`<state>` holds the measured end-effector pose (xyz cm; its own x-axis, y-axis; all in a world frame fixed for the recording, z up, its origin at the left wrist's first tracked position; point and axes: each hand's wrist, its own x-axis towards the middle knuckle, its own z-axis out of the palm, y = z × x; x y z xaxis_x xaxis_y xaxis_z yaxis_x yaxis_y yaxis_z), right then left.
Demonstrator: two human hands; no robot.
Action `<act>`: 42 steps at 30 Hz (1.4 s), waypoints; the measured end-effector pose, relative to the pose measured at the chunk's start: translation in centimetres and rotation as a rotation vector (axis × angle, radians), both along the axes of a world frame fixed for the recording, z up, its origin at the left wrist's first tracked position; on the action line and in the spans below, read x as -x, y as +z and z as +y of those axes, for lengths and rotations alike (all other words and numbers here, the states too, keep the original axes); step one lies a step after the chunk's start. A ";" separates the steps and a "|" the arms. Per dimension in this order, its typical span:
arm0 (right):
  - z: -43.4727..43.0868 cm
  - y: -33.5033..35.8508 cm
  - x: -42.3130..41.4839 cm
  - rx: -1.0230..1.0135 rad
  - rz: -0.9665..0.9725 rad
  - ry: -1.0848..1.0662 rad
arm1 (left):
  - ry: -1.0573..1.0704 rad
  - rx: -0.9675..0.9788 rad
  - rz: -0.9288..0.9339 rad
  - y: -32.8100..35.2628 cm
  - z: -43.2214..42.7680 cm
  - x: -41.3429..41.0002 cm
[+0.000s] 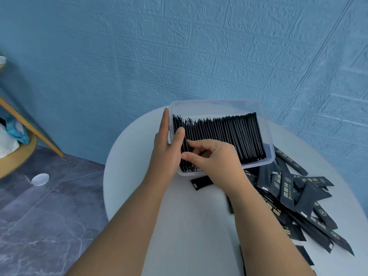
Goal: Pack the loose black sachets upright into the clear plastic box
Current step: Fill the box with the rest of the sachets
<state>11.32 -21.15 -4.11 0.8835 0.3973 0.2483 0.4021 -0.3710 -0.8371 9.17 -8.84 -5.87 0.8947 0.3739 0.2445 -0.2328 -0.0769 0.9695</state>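
Observation:
A clear plastic box [267, 120] sits at the back of a round white table [189, 226]. A tight row of black sachets [223, 132] stands upright inside it. My left hand [167, 148] lies flat along the box's left wall, its thumb hooked over the rim and pressing the leftmost sachets. My right hand [215, 158] reaches into the box's near left corner, fingers pinching the upright sachets there. A heap of loose black sachets [294, 198] with gold print lies on the table right of the box. One single sachet [201, 183] lies flat in front of the box.
A blue textured wall rises just behind the table. At the left stands a round wooden shelf [18, 156] with slanted legs, holding cloth and bags. A small white disc [40, 179] lies on the grey stone floor.

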 end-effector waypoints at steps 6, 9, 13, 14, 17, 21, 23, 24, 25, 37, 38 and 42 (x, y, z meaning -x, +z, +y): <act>-0.3 0.2 0.0 0.009 0.035 0.021 | -0.031 0.043 0.039 0.0 -0.1 -0.2; -0.3 0.1 0.0 0.007 0.019 0.016 | -0.017 0.073 0.027 0.2 -0.6 -0.1; -0.4 0.1 0.0 0.023 0.006 0.020 | 0.012 -0.021 -0.026 -0.1 -0.5 0.1; -0.3 0.2 0.0 0.024 -0.001 0.022 | 0.011 -0.039 -0.043 -0.1 -0.4 0.2; -0.2 0.1 0.0 0.038 -0.027 0.033 | 0.008 -0.060 -0.052 -0.1 -0.3 0.2; -0.2 0.1 0.1 0.074 -0.047 0.053 | 0.024 -0.062 -0.059 -0.5 -0.1 0.1; -0.2 0.3 0.3 0.101 -0.051 0.067 | 0.038 -0.069 -0.064 -0.5 0.0 0.1; -0.2 0.5 0.3 0.125 -0.057 0.078 | 0.048 -0.077 -0.068 -0.5 0.0 0.0; -0.2 0.8 0.4 0.167 -0.073 0.090 | 0.057 -0.085 -0.069 -0.6 0.0 0.0; -14.0 1.8 6.0 0.267 -0.213 -0.161 | 0.119 -0.117 -0.067 -1.0 -0.4 0.1; -15.5 1.5 6.8 0.317 -0.202 -0.183 | 0.119 -0.115 -0.070 -1.1 -0.4 0.2; -19.1 -0.3 10.2 0.495 0.055 -0.057 | 0.130 -0.126 -0.075 -1.2 -0.8 0.7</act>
<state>1.16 -40.20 -4.39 0.9139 0.4060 -0.0057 0.3293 -0.7493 -0.5745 8.50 -9.68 -7.05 0.8181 0.4476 0.3612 -0.2844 -0.2310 0.9305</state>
